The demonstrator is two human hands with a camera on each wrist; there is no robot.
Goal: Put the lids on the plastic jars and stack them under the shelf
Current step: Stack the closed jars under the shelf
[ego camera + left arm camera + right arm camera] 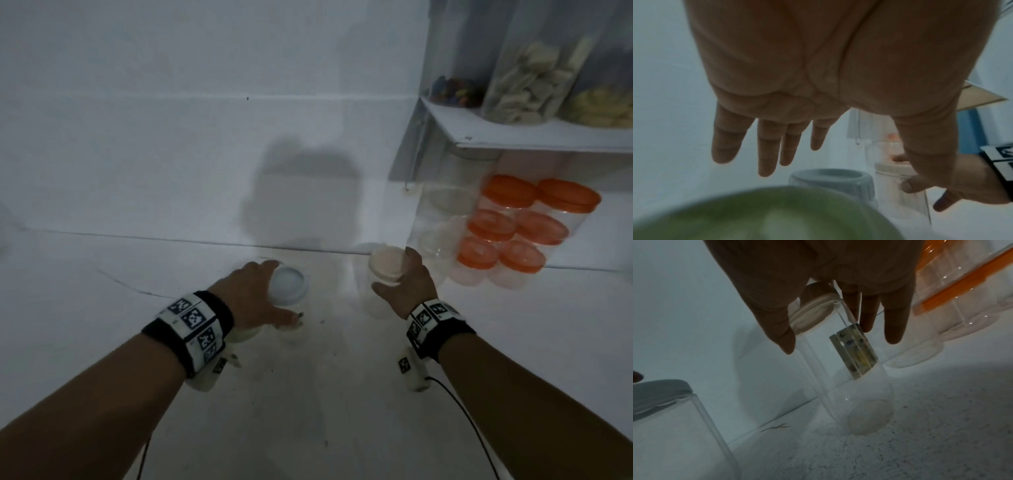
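two jars capped on the counter, stacking still to do

our right hand (407, 284) reaches round the cream-lidded jar (840, 363), thumb on one side and fingers on the other, all fairly straight; from the wrist view they look spread beside the clear wall, so we call it a loose, not yet closed hold. the cream lid (386, 265) sits on top of that jar, which stands upright on the white counter (342, 394) with a small printed label (854, 352) on its side.

our left hand (253, 294) hovers over the grey-lidded jar (287, 298), fingers (766, 146) straight and spread, holding nothing. the grey lid (830, 180) lies just below and ahead of the fingertips, and it looks seated on its jar. a blurred green lid (760, 216) fills the near foreground under the wrist; we cannot tell what it sits on.

out to the right, under the white shelf (513, 135), orange-lidded jars (520, 226) already stand stacked in two columns, with a column of clear jars (445, 212) beside them. filled jars (520, 78) stand on the shelf above.

as we judge it, the lidding is close to finished and part of the stacking is done. what remains is to carry the two jars under our hands across to the space beneath the shelf; the cream-lidded one stands nearer to it.
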